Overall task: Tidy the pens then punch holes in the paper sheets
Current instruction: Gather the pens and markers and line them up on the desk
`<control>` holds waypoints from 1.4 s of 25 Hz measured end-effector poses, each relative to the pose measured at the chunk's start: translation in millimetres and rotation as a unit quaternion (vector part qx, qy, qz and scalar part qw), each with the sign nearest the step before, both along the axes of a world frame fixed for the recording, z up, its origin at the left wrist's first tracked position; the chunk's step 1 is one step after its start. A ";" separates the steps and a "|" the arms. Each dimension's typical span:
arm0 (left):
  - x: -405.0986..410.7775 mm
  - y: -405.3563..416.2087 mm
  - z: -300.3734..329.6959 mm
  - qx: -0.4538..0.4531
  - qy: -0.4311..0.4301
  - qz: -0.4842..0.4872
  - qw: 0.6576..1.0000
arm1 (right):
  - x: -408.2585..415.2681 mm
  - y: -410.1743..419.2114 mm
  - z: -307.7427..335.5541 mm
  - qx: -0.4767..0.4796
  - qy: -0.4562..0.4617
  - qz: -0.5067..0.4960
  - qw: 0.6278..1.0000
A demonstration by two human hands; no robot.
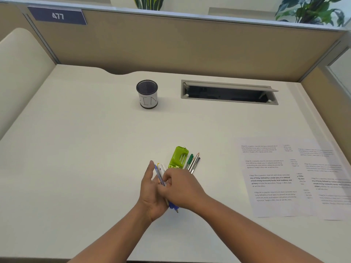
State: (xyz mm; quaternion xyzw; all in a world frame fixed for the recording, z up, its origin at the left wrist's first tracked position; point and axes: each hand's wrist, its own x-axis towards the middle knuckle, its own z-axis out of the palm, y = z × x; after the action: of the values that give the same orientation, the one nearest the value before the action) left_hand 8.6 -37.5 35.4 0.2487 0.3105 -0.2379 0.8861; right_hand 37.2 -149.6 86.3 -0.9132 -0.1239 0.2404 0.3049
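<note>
Several pens [160,174] lie in a bunch near the desk's front middle. My left hand [151,190] lies palm-up beside and under them, fingers straight. From the right, my right hand [179,188] reaches over the bunch and pinches the pens with curled fingers. A green hole punch [179,157] sits just beyond my right hand. More pens and a pencil [193,163] lie to the right of the punch. A black mesh pen cup [147,94] with a white label stands empty at the back middle. Printed paper sheets [288,177] lie spread at the right.
An open cable tray [228,92] is set into the desk [85,139] at the back right. Tan partition walls [171,40] enclose the desk behind and on both sides. Plants [311,10] stand beyond the partition.
</note>
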 end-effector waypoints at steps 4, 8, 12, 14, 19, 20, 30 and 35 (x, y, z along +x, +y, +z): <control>-1.6 7.2 -1.8 0.045 0.039 0.044 0.997 | 23.2 -26.2 -21.8 0.024 -0.029 -0.108 0.993; -7.3 15.5 -2.8 0.062 0.064 0.065 0.994 | 48.1 -58.5 -49.3 -0.083 -0.008 -0.164 0.983; -11.5 21.3 -7.4 0.072 0.070 0.074 0.992 | 59.3 -63.2 -67.3 -0.120 0.007 -0.176 0.977; -13.4 22.8 -8.4 0.075 0.069 0.077 0.992 | 63.7 -60.6 -70.2 -0.128 0.015 -0.182 0.975; -14.0 25.9 -10.1 0.085 0.078 0.084 0.990 | 69.5 -65.8 -66.6 -0.159 0.041 -0.169 0.972; -13.6 25.6 -9.8 0.084 0.080 0.085 0.990 | 69.3 -68.5 -65.8 -0.173 0.041 -0.162 0.971; -8.8 19.1 -9.0 0.087 0.079 0.084 0.990 | 65.2 -85.2 -64.6 -0.180 0.058 -0.163 0.968; -9.7 17.3 -7.7 0.092 0.075 0.074 0.990 | 61.4 -88.0 -53.7 -0.137 0.061 -0.181 0.972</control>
State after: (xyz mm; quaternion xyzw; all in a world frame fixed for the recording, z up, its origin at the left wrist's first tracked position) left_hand -1.1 -20.2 27.7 0.2868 0.4144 -0.1602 0.8487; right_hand 98.6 -237.6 32.6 -0.9373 0.0959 0.2509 0.2223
